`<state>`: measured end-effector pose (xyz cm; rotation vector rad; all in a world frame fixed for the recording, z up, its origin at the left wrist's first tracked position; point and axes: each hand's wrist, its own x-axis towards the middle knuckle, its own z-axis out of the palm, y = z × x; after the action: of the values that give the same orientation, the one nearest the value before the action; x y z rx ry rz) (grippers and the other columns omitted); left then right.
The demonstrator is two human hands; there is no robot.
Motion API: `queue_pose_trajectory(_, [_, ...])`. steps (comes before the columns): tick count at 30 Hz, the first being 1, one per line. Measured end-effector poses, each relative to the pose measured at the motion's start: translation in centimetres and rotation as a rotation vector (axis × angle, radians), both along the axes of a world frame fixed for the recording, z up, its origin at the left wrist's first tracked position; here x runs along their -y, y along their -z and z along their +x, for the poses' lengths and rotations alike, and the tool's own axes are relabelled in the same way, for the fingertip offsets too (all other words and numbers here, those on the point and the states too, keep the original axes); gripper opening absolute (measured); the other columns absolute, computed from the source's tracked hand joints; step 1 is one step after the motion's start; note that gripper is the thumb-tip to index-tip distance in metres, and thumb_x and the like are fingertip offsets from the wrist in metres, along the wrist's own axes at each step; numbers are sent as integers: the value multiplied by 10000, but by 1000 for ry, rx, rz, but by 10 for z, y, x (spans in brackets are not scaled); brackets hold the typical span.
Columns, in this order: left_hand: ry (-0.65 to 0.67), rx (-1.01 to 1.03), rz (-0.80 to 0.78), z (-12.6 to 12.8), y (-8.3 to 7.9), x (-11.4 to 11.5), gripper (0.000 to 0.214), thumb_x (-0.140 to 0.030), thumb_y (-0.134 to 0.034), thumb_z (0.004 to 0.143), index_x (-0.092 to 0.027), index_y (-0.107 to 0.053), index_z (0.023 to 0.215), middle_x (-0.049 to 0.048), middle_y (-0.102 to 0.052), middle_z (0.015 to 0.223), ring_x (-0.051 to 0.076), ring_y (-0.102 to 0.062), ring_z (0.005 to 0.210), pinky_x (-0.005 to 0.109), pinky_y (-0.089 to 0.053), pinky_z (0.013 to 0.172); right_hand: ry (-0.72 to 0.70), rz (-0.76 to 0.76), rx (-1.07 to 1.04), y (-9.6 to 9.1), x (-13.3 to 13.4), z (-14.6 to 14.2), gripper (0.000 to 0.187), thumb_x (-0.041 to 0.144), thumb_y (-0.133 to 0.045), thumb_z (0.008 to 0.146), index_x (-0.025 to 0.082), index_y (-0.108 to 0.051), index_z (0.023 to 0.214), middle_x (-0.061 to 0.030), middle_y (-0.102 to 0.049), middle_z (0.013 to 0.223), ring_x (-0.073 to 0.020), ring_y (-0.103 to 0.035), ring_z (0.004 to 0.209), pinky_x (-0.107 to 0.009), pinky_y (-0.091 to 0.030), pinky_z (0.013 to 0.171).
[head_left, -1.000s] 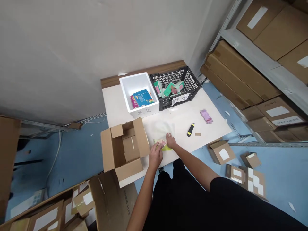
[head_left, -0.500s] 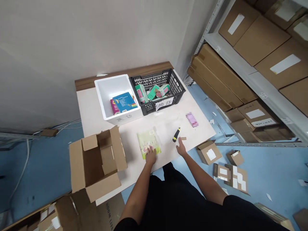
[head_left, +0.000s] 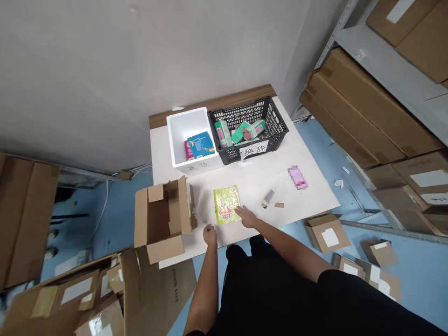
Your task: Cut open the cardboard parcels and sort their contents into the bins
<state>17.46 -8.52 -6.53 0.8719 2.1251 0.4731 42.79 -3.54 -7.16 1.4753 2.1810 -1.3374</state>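
A yellow-green booklet (head_left: 224, 198) with a colourful picture lies flat on the white table (head_left: 245, 179). My right hand (head_left: 248, 217) reaches in from the right, fingers stretched out over the booklet's right edge. To the left of the booklet, near the table's front edge, my left hand (head_left: 210, 234) is closed with its fingers curled. Whatever it may hold is hidden. Beyond my right hand lie a blurred utility knife (head_left: 268, 198) and a small scrap of cardboard (head_left: 279, 205).
An open cardboard box (head_left: 143, 219) stands at the table's left. Behind are a white foam box (head_left: 172, 140) with books and a black crate (head_left: 233, 156) with green packages. A pixelated pink item (head_left: 297, 178) lies right. Cartons (head_left: 327, 233) crowd the floor and shelves.
My left hand has come off the booklet and moved left, its fingers now curled. My right hand has left the spot beside the utility knife and reached the booklet. The view has shifted.
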Motion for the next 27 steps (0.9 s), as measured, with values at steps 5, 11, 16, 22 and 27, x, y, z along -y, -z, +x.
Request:
queue_pose_trajectory(5, [23,73,-59,16,12,-15,417,-317,-670,828,-208,-677,1230,112,-732,1280,258,-676,1190,325,-512,983,-96,15,146,17,9,-3,980,119,-634,783,270,-282,1686,-22,-47,1779,-440,-19,1617,-645,-306,1224])
queue_pose_trajectory(11, [22,201,-143,21,14,-46,414,-339,-757,748,-174,-667,1116,135,-774,1090,259,-741,989,329,-556,819,-85,-121,87,15,-4,13,942,139,-558,836,272,-212,1702,-27,-15,1778,-380,-19,1629,-600,-290,1246])
queue_pose_trajectory(16, [90,279,-47,45,-11,-46,354,-418,-744,759,-191,-640,1011,70,-750,985,208,-722,875,299,-554,729,123,-140,-98,7,-8,31,865,178,-567,865,237,-290,1683,-84,-236,1748,-346,-166,1619,-547,-296,1264])
queue_pose_trajectory(22, [369,395,185,69,-84,-57,342,-452,-726,789,-229,-671,1043,29,-731,1079,157,-669,788,286,-547,730,708,-201,-391,-22,-16,62,859,373,-657,920,283,-266,1679,-186,-397,1666,-330,-502,1461,-516,-494,1100])
queue_pose_trajectory(27, [514,642,355,55,-170,-76,437,-482,-772,816,-234,-653,1156,50,-713,1059,187,-694,878,282,-552,740,893,-172,-839,-93,-62,87,771,451,-760,844,319,-449,1537,-146,-623,1468,-285,-659,1277,-484,-539,1024])
